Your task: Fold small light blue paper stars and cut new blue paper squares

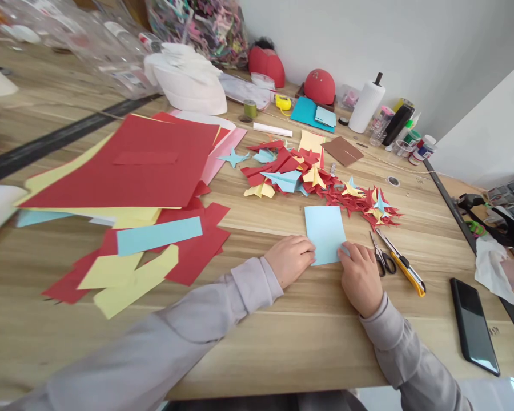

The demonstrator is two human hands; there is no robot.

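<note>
A light blue paper rectangle lies on the wooden table between my hands. At its lower left edge, my left hand has its fingers closed together on the paper. My right hand pinches the lower right edge between thumb and fingers. Just beyond the paper is a pile of folded red, yellow and blue paper pieces. Black-handled scissors and a yellow utility knife lie to the right of my right hand.
Red and yellow sheets and a blue strip spread over the left side. A phone lies at the right. Along the back stand a white roll, small bottles and a white tissue stack.
</note>
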